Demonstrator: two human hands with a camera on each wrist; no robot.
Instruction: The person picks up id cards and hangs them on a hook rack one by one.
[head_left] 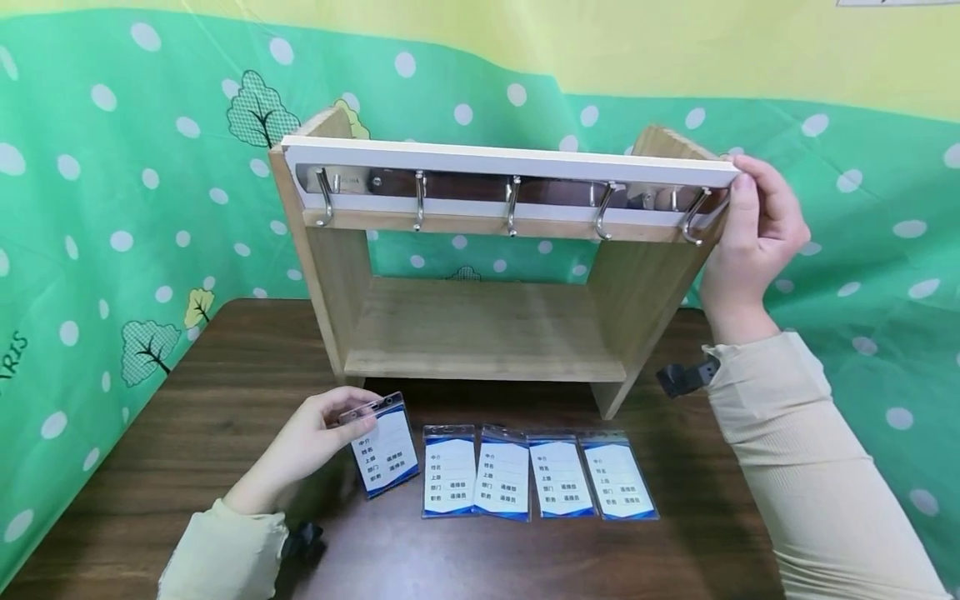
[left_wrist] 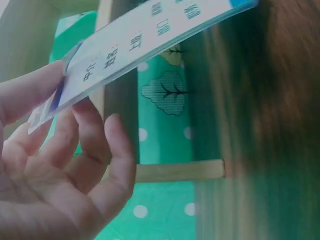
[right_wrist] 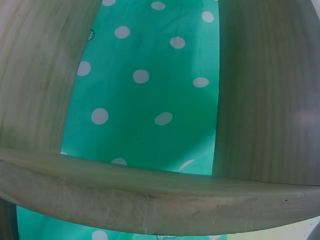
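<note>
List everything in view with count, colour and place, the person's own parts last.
Table: 1, dark brown, beneath everything
Rack: 1, pale wood, on the table
Board: 1, white, across the rack's upper front
Plate: 1, silver, on the board
Hooks: 5, silver, along the plate
Badges: 5, white and blue; four in a row before the rack, one held
Backdrop: 1, green and yellow, behind
Wrist devices: 2, black, by the cuffs
Sleeves: 2, cream, both arms
Left hand: 1, bare, pinching a badge
Right hand: 1, bare, gripping the board's right end

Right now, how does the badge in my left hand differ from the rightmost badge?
The held badge is pinched, top raised; the rightmost badge lies flat on the table. Your left hand partly covers the held badge; the rightmost one is uncovered. Both are blue and white.
</note>
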